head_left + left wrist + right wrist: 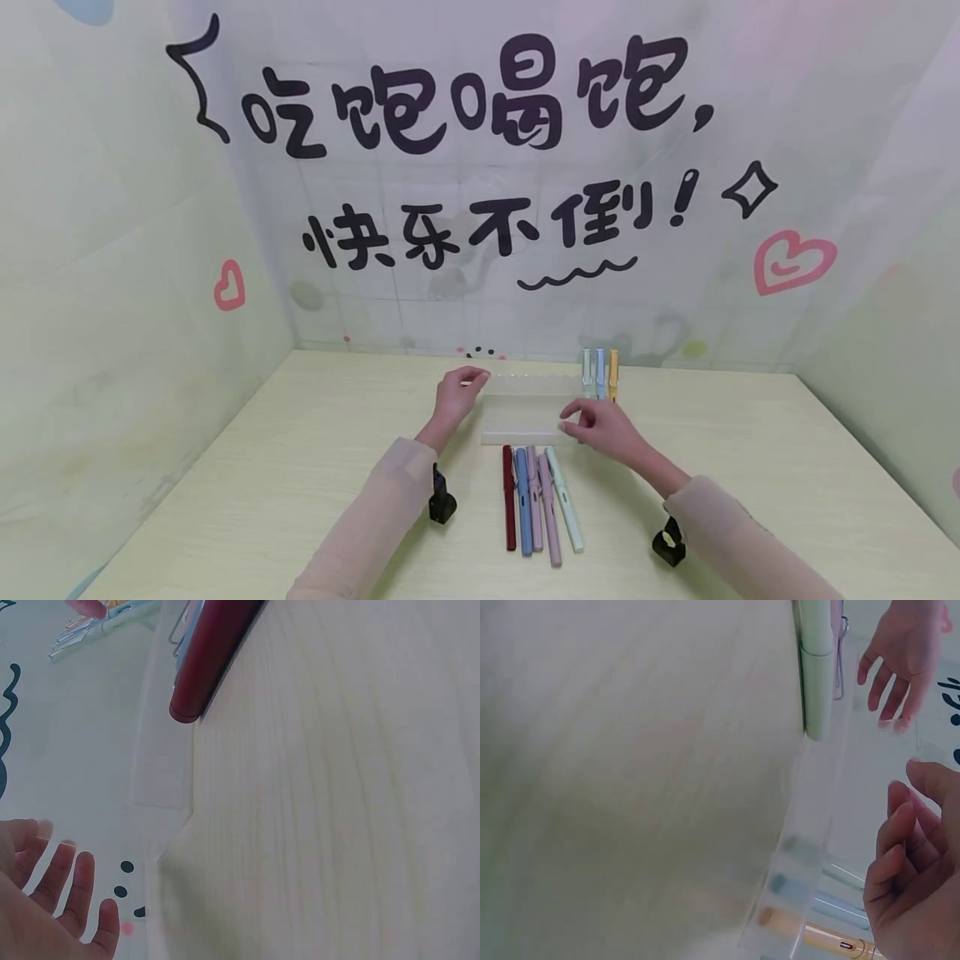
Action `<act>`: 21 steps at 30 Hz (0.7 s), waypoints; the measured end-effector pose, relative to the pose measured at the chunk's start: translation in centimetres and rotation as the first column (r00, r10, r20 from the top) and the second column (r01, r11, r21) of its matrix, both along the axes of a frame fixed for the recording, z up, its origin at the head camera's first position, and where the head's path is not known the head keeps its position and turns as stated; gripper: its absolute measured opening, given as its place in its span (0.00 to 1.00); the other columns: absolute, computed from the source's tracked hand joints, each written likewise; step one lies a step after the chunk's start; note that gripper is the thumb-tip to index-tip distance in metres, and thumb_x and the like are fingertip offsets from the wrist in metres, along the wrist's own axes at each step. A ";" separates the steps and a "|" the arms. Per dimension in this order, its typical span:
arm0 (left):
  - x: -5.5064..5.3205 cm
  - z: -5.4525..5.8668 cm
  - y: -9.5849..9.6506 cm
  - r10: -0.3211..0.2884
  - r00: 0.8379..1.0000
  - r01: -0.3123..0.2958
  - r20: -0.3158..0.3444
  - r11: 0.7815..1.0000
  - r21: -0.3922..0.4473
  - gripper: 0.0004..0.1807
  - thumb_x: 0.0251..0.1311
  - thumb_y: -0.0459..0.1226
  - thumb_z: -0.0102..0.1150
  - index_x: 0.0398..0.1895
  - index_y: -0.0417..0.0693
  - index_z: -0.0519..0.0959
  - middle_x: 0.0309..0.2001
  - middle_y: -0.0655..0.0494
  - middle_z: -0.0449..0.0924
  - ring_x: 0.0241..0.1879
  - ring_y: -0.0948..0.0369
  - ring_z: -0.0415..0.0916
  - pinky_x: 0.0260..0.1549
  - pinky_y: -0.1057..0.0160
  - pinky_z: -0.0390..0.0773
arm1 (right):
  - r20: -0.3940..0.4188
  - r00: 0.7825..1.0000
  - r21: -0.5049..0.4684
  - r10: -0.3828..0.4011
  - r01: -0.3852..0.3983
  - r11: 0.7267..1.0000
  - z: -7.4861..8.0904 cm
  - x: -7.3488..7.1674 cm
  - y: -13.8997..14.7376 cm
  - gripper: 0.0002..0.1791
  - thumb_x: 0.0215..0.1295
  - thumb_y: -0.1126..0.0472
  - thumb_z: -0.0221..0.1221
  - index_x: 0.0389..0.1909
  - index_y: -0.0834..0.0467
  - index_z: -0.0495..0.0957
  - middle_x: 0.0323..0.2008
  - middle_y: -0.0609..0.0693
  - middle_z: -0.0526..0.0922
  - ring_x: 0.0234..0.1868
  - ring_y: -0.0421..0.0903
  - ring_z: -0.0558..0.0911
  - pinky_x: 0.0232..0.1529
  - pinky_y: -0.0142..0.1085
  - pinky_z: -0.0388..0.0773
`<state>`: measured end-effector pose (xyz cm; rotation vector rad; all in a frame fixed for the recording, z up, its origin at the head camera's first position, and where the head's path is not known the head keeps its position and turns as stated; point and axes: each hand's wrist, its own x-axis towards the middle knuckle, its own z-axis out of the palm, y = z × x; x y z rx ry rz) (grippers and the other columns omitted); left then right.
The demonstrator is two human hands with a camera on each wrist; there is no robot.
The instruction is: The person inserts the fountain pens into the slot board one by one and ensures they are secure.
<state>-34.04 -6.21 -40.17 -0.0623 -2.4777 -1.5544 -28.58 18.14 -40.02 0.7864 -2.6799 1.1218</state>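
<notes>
A clear plastic pen rack (517,437) stands near the back of the table. My left hand (456,396) is at its back left corner, thumb and forefinger pinching the upper edge. At the rack's right side, my right hand (603,427) hovers with loosely bent fingers and a gap between thumb and forefinger, holding nothing. Three pens lean in the rack beside it: pale green (587,365), light blue (600,365) and yellow (614,371); the right hand hides their lower parts in the head view.
In front of the rack lie several pens: a dark red pen (509,500), a blue pen (524,504), two mauve pens (550,512) and a pale green pen (565,500). A printed backdrop (450,317) rises behind the wooden table (315,467).
</notes>
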 end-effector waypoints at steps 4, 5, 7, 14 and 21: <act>-0.1 0.0 0.0 0.001 1.000 -0.001 -0.003 1.000 -0.005 0.10 0.59 0.38 0.53 0.37 0.41 0.79 0.36 0.51 0.78 0.39 0.56 0.73 0.38 0.60 0.73 | 0.048 0.993 0.089 0.108 -0.112 0.990 -0.8 0.3 -0.3 0.10 0.56 0.61 0.59 0.37 0.62 0.77 0.15 0.41 0.72 0.13 0.36 0.69 0.13 0.31 0.68; -0.1 -0.1 0.0 0.000 1.000 0.000 -0.005 1.000 -0.006 0.10 0.59 0.38 0.53 0.37 0.41 0.79 0.36 0.51 0.78 0.39 0.56 0.73 0.38 0.60 0.73 | 0.053 0.990 0.104 0.127 -0.132 0.986 -1.0 0.3 -0.3 0.11 0.56 0.61 0.59 0.37 0.62 0.76 0.15 0.41 0.72 0.13 0.35 0.69 0.14 0.30 0.68; -0.1 -0.1 0.0 -0.001 1.000 0.001 -0.007 1.000 -0.009 0.10 0.59 0.38 0.53 0.37 0.41 0.79 0.36 0.51 0.78 0.39 0.56 0.73 0.38 0.61 0.74 | 0.076 0.986 0.131 0.148 -0.157 0.979 -1.2 0.4 -0.5 0.12 0.57 0.61 0.58 0.39 0.63 0.76 0.16 0.41 0.73 0.14 0.35 0.69 0.15 0.30 0.69; 0.0 -0.1 -0.1 0.002 1.000 -0.002 0.003 1.000 -0.009 0.10 0.59 0.39 0.53 0.37 0.42 0.79 0.36 0.52 0.77 0.39 0.57 0.73 0.37 0.61 0.74 | 0.151 0.979 0.195 0.139 -0.167 0.966 -1.3 0.9 -0.7 0.13 0.57 0.58 0.58 0.41 0.62 0.75 0.17 0.42 0.73 0.16 0.37 0.70 0.17 0.31 0.69; 0.1 0.0 -0.1 -0.002 1.000 0.002 0.007 1.000 -0.003 0.10 0.59 0.39 0.53 0.38 0.42 0.79 0.36 0.52 0.77 0.39 0.56 0.73 0.36 0.61 0.74 | 0.158 0.976 0.246 0.152 -0.188 0.951 -1.4 1.0 -0.9 0.15 0.57 0.57 0.58 0.43 0.59 0.74 0.17 0.40 0.72 0.17 0.36 0.70 0.19 0.31 0.69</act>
